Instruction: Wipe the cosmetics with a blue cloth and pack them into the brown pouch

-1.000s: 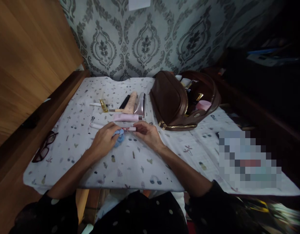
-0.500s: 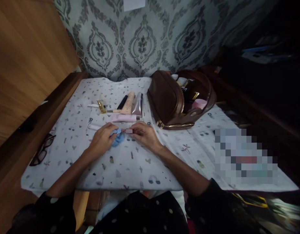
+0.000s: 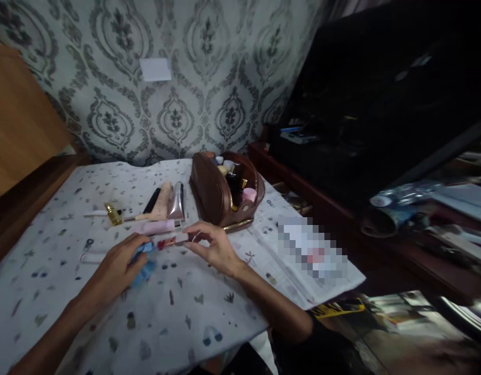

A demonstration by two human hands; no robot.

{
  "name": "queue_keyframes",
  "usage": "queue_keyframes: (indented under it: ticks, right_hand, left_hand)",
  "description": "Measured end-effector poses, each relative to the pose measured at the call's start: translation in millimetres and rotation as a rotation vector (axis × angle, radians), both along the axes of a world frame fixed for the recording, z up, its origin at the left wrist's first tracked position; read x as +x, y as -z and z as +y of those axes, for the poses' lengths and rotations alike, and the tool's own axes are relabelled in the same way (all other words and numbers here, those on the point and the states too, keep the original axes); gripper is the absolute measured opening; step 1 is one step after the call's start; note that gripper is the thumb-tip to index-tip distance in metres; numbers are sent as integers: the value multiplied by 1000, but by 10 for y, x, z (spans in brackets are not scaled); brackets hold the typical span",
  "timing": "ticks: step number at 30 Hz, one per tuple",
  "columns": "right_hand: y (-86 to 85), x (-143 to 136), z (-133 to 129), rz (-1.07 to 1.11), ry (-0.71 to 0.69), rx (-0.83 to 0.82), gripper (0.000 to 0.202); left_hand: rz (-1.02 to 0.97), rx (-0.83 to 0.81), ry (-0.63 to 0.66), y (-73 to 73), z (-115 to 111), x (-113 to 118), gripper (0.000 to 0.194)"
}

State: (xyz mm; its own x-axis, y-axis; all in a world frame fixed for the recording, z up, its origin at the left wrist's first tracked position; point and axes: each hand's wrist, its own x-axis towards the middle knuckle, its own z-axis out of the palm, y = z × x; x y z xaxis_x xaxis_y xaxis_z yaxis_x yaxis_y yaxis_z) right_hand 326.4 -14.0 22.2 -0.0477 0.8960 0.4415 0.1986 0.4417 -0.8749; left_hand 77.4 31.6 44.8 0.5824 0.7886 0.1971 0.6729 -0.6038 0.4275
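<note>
My left hand [image 3: 117, 265] is closed on a crumpled light-blue cloth [image 3: 144, 265], part of which hangs below the fingers. Between thumb and fingertips, my right hand [image 3: 213, 247] pinches the pale-capped end of a small lip gloss tube [image 3: 168, 241]. The tube's red end points left toward the cloth; whether they touch I cannot tell. Just beyond lies a pink squeeze tube [image 3: 158, 226]. Behind it are a beige tube [image 3: 161, 202], a silvery mauve tube [image 3: 177, 202] and a brush [image 3: 135, 217]. A small gold bottle [image 3: 113, 214] is farther left.
A brown makeup bag [image 3: 211, 190] stands unzipped behind my right hand, with several cosmetics inside. A white stick-like item [image 3: 92, 258] lies left of my left hand. A blurred-out item [image 3: 313, 250] rests on the patterned cloth at right, beside a dark wooden ledge [image 3: 322, 219].
The view has turned to the right, so the table things appear farther left. The red end of the lip gloss tube now shows, farther out from the blue cloth.
</note>
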Motion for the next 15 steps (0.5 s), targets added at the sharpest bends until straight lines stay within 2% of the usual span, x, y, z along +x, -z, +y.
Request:
queue_keyframes:
  ticks: [2, 4, 6, 8, 11, 15]
  right_hand:
    - [-239, 256, -114, 35, 94, 8, 22]
    - [-509, 543, -214, 27, 209, 34, 26]
    - [-768, 820, -265, -26, 368, 98, 28]
    - [-973, 1050, -250, -100, 519, 183, 29]
    - [-1138, 1271, -128, -249, 587, 231, 34]
    - [-1149, 1395, 79, -456, 558, 212, 24]
  left_hand:
    - [10, -32, 36, -63, -30, 123, 24]
    - [-5, -24, 83, -59, -76, 283, 20]
    - [-17, 9, 139, 30, -122, 441, 19]
    - [-17, 57, 185, 186, -153, 556, 20]
    - [-55, 187, 242, 460, -156, 602, 22]
    - [-108, 245, 261, 728, -93, 500, 27]
